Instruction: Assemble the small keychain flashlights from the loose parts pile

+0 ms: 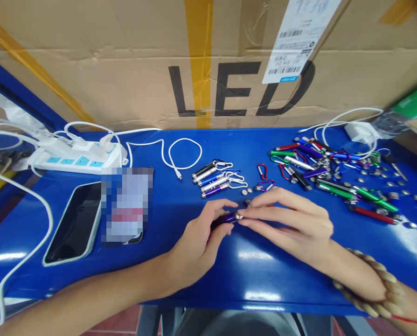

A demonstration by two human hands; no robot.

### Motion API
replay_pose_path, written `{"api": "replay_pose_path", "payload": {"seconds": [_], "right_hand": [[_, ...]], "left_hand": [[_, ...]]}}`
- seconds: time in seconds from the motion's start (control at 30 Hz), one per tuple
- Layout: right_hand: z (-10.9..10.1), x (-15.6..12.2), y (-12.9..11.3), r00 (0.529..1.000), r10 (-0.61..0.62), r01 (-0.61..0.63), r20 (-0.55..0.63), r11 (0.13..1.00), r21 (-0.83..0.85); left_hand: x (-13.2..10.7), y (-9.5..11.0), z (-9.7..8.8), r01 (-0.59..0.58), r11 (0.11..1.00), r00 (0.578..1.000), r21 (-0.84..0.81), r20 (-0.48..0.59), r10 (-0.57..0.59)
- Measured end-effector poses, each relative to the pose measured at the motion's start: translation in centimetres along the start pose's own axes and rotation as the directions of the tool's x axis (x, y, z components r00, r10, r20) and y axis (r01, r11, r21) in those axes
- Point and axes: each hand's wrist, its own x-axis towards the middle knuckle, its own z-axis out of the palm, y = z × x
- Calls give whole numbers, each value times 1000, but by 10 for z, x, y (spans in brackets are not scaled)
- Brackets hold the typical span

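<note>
My left hand (pixel 196 242) is closed around a purple mini flashlight tube (pixel 225 218), whose end points right. At that end, my right hand (pixel 292 224) pinches small silver button cells (pixel 238 215) between thumb and fingers; their exact number is hard to make out. A small dark cap-like piece (pixel 246 202) lies just beyond the right fingertips. Behind the hands, several finished-looking mini flashlights (pixel 211 179) with carabiner clips lie side by side. Two loose button cells (pixel 244 192) and a red carabiner (pixel 262 171) are near them. A second carabiner (pixel 265 185) is close to my right knuckles.
Right of my hands spreads a pile of coloured flashlight tubes (pixel 334 186) with scattered button cells. Two phones, one a pale-cased phone (pixel 73 224), lie left, below a white power strip (pixel 79 158) with cables. A large cardboard box (pixel 142 70) stands along the blue table's (pixel 180 280) back.
</note>
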Motion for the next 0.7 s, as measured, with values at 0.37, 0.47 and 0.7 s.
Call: {"api": "replay_pose_path", "payload": {"seconds": [0.37,0.47,0.7], "right_hand": [[-1,1,-2,996,58,-68,66,987,147],[-1,1,-1,995,50,-63,85,985,159],[2,-2,2,987,-28,18,155,998,68]], "left_hand": [[-3,1,2,-21,1000,999,3,-41,22],[-4,0,3,-37,999,998,7,-47,37],[-7,-3,3,-70,994,996,79,-50,74]]}}
